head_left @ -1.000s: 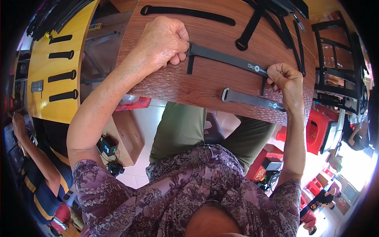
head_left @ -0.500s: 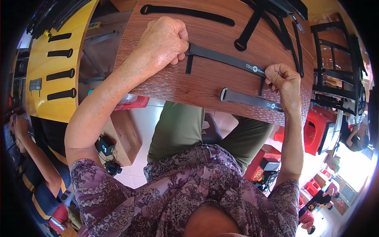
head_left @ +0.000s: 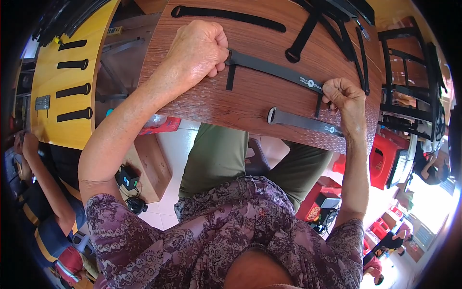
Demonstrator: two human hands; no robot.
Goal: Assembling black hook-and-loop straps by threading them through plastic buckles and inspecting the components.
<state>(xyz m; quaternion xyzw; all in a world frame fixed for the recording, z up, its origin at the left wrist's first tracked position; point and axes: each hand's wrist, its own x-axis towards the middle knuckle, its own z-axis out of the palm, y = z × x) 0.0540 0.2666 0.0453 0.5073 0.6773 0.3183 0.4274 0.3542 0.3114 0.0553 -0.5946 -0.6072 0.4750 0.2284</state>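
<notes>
A dark grey hook-and-loop strap [head_left: 274, 70] with white print is stretched between my two hands over the brown table. At its buckle end my left hand [head_left: 204, 48] is closed, fingers and thumb pinched on the strap. My right hand [head_left: 345, 98] pinches the other end between thumb and fingers. Two short black pieces, a left one [head_left: 231, 78] and a right one [head_left: 318, 105], show below the strap's edge. Nearer to me lies a second grey strap [head_left: 303, 119] with a metal-looking loop, its right end beside my right wrist. Beyond my left hand lies a long black strap [head_left: 231, 15].
More black straps [head_left: 304, 38] lie at the table's far right. On the left, a yellow table [head_left: 43, 120] bears several short black straps [head_left: 73, 90]. A red stool [head_left: 382, 161] and a black metal rack [head_left: 409, 86] stand right. A co-worker's arm [head_left: 48, 188] is at far left.
My hands and the strap between them stay almost still. At far left, the co-worker's arm and hands have shifted slightly.
</notes>
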